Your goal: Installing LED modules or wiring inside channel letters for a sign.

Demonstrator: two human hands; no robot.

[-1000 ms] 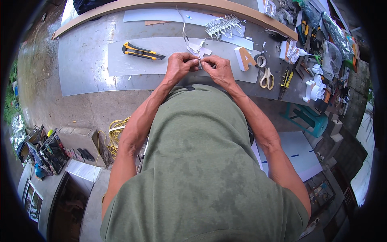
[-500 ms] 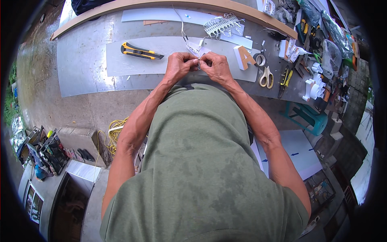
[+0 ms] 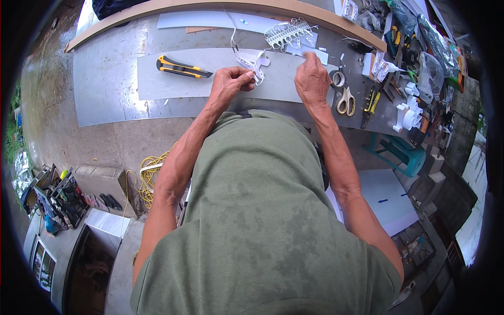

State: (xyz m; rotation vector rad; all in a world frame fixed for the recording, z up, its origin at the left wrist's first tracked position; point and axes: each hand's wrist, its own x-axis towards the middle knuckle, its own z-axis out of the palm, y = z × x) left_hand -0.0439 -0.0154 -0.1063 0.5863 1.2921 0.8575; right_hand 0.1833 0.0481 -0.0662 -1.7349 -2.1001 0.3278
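Observation:
My left hand is closed in a pinch at the near edge of a small white letter-like piece with thin wires on it. A pale cable runs from this piece toward the far edge of the table. Farther right, my right hand is raised beside the dark tape roll, back of the hand up. Its fingertips are smeared and partly hidden, so what they hold, if anything, does not show. A yellow and black utility knife lies left of my left hand.
A bundle of white light modules lies at the back. Scissors and yellow-handled pliers lie to the right, near white letter pieces and plastic bags. A wooden beam borders the far side. A teal stool stands below.
My right hand has left the white wired piece and moved right, over where the tan-faced letter A block was visible. My left hand stays at the piece.

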